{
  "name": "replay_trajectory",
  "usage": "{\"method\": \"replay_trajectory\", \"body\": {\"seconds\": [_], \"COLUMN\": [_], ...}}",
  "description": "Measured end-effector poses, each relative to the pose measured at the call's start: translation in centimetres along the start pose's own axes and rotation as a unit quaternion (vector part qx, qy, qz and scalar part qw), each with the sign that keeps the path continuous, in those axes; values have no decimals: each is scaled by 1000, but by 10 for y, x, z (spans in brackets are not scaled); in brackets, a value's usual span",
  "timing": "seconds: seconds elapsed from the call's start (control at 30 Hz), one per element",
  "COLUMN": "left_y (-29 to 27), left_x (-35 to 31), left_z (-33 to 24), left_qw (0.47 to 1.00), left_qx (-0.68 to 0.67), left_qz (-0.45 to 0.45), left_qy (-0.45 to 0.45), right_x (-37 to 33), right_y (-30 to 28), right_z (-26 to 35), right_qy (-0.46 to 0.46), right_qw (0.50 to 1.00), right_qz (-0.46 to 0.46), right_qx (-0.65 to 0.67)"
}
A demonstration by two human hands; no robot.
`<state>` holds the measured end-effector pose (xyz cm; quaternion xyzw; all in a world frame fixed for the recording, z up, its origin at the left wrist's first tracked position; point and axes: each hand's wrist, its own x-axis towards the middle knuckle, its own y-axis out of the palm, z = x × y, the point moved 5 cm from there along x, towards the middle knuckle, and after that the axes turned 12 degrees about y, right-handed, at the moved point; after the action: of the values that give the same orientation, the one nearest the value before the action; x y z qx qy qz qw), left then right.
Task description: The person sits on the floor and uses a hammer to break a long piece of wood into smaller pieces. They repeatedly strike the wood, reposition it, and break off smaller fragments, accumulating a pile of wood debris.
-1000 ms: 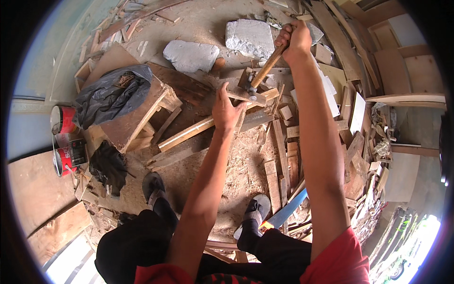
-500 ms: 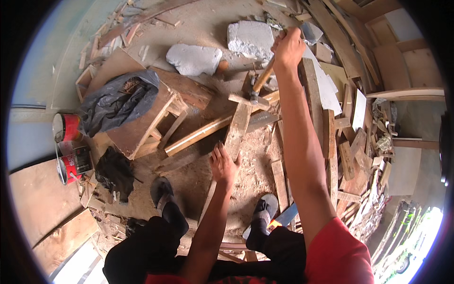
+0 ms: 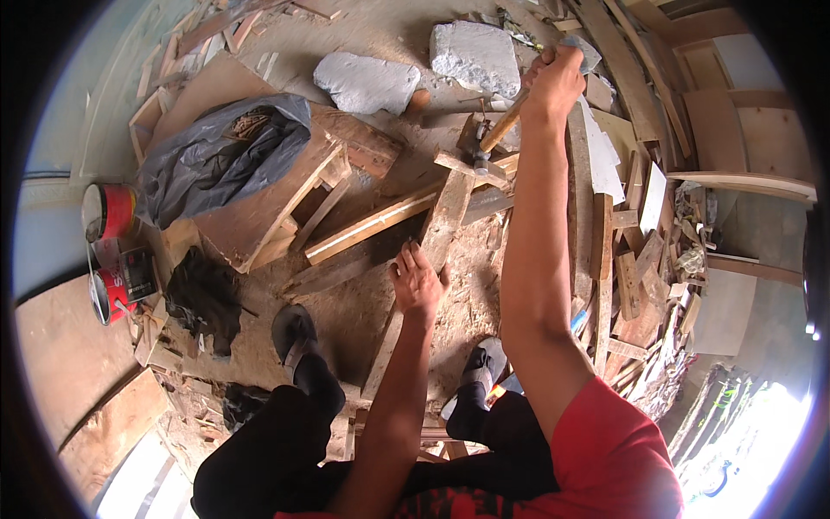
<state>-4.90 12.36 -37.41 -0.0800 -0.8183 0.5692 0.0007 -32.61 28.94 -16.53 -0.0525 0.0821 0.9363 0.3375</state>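
My right hand (image 3: 553, 85) is closed round the wooden handle of a hammer (image 3: 503, 125), arm stretched forward. The hammer's metal head is down at a short wooden crosspiece (image 3: 454, 163) on the far end of a long wooden board (image 3: 448, 206); whether they touch I cannot tell. Lower on that board, my left hand (image 3: 419, 281) grips it from above, fingers at its left edge and thumb at its right. The board slopes away from between my feet and crosses a longer wooden batten (image 3: 372, 238) with a pale stripe.
To the left, a wooden box frame (image 3: 285, 203) bears a dark plastic bag (image 3: 225, 160), near red tins (image 3: 111, 212). Beyond lie pale concrete blocks (image 3: 367, 82). Scrap timber (image 3: 629, 281) is heaped on the right. My sandalled feet (image 3: 294, 333) flank the board.
The whole view has shifted slightly, so most things appear a little farther up and to the right. The hammer stays by the crosspiece, its handle tilted a bit lower; my left hand remains on the board.
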Motion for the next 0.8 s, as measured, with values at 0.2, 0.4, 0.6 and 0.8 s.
{"method": "replay_trajectory", "body": {"seconds": [0.2, 0.4, 0.6, 0.8], "left_y": [5, -13, -14, -82], "left_x": [-5, 7, -1, 36], "left_z": [18, 7, 31, 32], "left_qw": [999, 991, 971, 772], "left_qx": [18, -67, -152, -617], "left_qz": [-32, -117, -185, -136], "left_qy": [-9, 4, -21, -74], "right_x": [-200, -177, -157, -207], "right_y": [-44, -75, -80, -93], "right_z": [-77, 22, 134, 213], "right_qy": [-225, -221, -259, -186], "right_qw": [970, 966, 938, 920], "right_qz": [6, 131, 200, 297], "right_qx": [-93, 40, 115, 175]}}
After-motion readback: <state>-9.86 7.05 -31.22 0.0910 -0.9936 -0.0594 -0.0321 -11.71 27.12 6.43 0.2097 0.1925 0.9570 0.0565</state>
